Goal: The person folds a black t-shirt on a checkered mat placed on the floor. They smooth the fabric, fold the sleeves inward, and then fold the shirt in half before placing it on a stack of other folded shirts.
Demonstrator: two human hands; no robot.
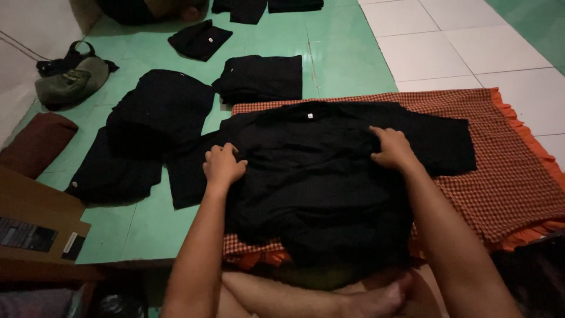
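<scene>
A black T-shirt (318, 176) lies spread flat on an orange-and-red checked cloth (500, 176) on the floor, collar away from me. My left hand (222, 166) presses on the shirt's left shoulder area, fingers curled into the fabric. My right hand (392, 148) rests on the right shoulder area near the sleeve, fingers bent and gripping the cloth of the shirt. Both forearms reach forward over the shirt's lower half. My crossed legs and a bare foot (376, 297) show at the bottom edge.
Several folded black shirts (262, 78) and a loose black pile (156, 109) lie on the green tiles to the left. A grey-green bag (70, 82), a brown cushion (35, 141) and a cardboard box (41, 227) sit at far left. White tiles (465, 47) lie at right.
</scene>
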